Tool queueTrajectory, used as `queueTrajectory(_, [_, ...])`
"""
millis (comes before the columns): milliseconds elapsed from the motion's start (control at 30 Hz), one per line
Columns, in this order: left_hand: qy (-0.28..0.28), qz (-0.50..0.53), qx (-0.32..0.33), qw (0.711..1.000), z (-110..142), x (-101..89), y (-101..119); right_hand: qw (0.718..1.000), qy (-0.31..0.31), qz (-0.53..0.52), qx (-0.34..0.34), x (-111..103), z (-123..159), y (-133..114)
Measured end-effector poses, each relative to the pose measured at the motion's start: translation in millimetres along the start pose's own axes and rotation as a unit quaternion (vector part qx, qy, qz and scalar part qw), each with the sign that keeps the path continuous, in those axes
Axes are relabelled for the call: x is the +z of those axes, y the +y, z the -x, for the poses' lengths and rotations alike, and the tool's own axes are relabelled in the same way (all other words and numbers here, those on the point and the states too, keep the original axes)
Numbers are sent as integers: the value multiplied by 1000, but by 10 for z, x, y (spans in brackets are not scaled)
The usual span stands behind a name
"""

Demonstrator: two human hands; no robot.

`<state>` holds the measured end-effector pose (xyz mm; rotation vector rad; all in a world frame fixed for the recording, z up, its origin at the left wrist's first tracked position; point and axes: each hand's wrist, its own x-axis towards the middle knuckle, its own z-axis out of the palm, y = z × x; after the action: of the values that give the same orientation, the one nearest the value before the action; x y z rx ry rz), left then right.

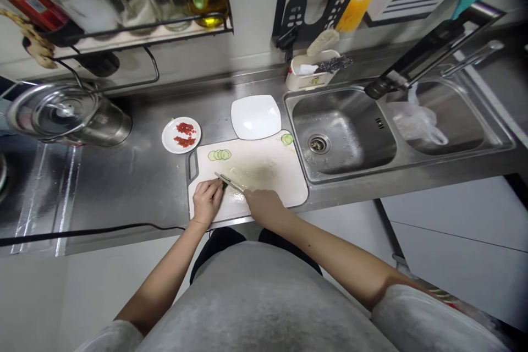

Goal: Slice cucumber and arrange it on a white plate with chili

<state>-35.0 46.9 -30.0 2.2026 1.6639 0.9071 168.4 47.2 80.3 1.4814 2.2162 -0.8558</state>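
My right hand (264, 204) grips a knife (230, 181) by its handle, the blade reaching left over the white cutting board (289, 176). At the blade's tip, my left hand (207, 199) is closed with bent fingers on a small dark-green piece of cucumber (224, 182), mostly covered by the fingers and blade. Overlapping cucumber slices (219, 155) lie in a row near the board's upper left. More pale green slices (286, 139) sit at its upper right corner. Wet greenish smears mark the board's middle.
Behind the board stands a white square plate (256, 116). A small round plate (181, 135) with chopped red pieces is to the left. A double sink (342, 132) lies right, a steel pot (70, 115) far left. Bottles fill a wall rack (144, 38). A black cord (103, 229) runs along the front edge.
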Motion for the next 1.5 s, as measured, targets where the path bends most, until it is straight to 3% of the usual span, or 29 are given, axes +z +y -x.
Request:
queueTrajectory(967, [1, 13, -10, 1000, -5, 17, -6, 1000, -1, -12, -3, 88, -293, 0])
queueTrajectory(1500, [20, -9, 2, 1000, 8, 29, 27, 1000, 12, -16, 14, 147, -261, -27])
